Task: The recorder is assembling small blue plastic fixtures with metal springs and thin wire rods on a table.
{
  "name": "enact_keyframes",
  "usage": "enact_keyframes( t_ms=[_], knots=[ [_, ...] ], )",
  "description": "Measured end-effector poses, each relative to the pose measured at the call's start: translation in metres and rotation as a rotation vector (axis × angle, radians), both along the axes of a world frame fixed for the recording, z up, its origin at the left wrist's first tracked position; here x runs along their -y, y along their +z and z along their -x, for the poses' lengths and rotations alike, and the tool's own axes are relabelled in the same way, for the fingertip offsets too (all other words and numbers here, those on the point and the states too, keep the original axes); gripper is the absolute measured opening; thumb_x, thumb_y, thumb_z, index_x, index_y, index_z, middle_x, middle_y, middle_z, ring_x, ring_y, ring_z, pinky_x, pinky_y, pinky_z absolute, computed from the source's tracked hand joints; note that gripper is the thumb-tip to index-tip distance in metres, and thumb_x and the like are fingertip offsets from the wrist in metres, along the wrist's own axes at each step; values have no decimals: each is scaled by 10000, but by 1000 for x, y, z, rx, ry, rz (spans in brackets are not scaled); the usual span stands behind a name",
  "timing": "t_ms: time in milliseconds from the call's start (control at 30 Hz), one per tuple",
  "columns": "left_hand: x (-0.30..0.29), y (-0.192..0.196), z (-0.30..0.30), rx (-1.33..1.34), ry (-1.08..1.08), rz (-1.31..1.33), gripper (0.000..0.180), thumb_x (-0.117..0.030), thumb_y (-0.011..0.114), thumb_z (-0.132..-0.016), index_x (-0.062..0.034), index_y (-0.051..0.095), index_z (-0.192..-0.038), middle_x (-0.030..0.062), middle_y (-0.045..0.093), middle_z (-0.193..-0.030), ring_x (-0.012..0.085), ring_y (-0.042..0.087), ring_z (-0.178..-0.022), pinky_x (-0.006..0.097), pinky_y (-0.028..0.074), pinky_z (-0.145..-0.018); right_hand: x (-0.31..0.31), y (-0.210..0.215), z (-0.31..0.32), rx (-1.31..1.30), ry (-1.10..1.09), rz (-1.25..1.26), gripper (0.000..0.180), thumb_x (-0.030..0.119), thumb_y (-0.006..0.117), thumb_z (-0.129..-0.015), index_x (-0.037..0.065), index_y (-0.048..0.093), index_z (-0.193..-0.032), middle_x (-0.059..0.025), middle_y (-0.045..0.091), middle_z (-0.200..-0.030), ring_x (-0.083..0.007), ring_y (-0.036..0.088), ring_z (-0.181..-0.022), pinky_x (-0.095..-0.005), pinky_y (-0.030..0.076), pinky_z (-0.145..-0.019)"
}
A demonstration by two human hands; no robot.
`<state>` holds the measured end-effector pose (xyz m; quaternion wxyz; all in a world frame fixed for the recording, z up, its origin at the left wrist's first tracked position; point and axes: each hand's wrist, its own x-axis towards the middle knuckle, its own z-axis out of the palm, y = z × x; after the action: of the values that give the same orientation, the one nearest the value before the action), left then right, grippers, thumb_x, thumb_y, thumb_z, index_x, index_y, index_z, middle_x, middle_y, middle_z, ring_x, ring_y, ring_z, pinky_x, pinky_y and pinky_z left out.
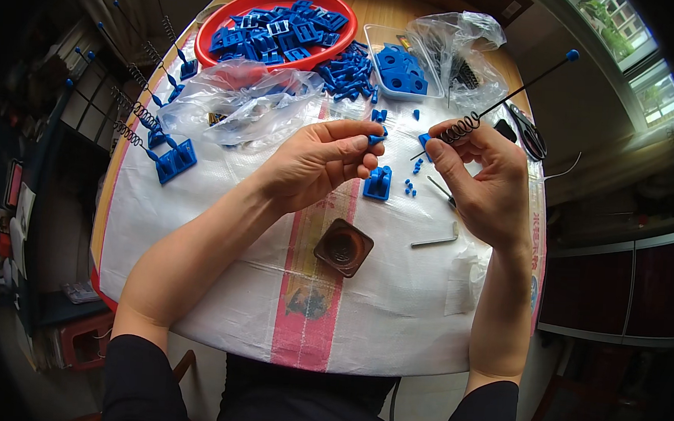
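My left hand (326,162) is closed in a pinch on a small blue plastic piece (375,139) above the table. Across from it, my right hand (484,181) grips a black spring rod (524,86) by its coiled part. The rod slants up to the right and ends in a blue ball tip (572,55); its thin lower end points toward my left hand. Just below and between the hands stands a blue bracket base (378,184). Beside it lie several tiny blue pegs (409,189). A blue part shows by my right fingertips; whether they touch it I cannot tell.
A red basin (353,38) of blue plates stands at the back, next to loose blue pieces (347,72) and a clear tub (400,95). Plastic bags (259,90) lie nearby. Assembled spring pieces (175,162) line the left edge. A brown dish (343,247), hex key (435,242) and scissors (528,133) also lie here.
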<state>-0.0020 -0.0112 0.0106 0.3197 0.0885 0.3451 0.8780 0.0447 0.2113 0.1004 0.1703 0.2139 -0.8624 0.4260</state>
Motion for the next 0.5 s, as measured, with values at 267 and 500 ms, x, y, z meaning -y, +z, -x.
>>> enact_keyframes(
  t_ms=[267, 500],
  knots=[
    [-5, 3, -4, -152, 100, 150, 321, -86, 664, -928, 38, 612, -1221, 115, 676, -989, 156, 664, -848, 251, 551, -742, 0, -1, 1, 7, 5, 2, 91, 69, 723, -859, -12, 686, -875, -73, 693, -741, -117, 661, -646, -246, 505, -579],
    [-13, 9, -9, -584, 356, 367, 202, -108, 669, -937, 17, 661, -1096, 77, 692, -927, 129, 646, -807, 260, 536, -719, -1, -3, 0, 4, 4, 15, 94, 72, 723, -861, -14, 686, -878, -70, 692, -733, -114, 654, -634, -244, 502, -576]
  ],
)
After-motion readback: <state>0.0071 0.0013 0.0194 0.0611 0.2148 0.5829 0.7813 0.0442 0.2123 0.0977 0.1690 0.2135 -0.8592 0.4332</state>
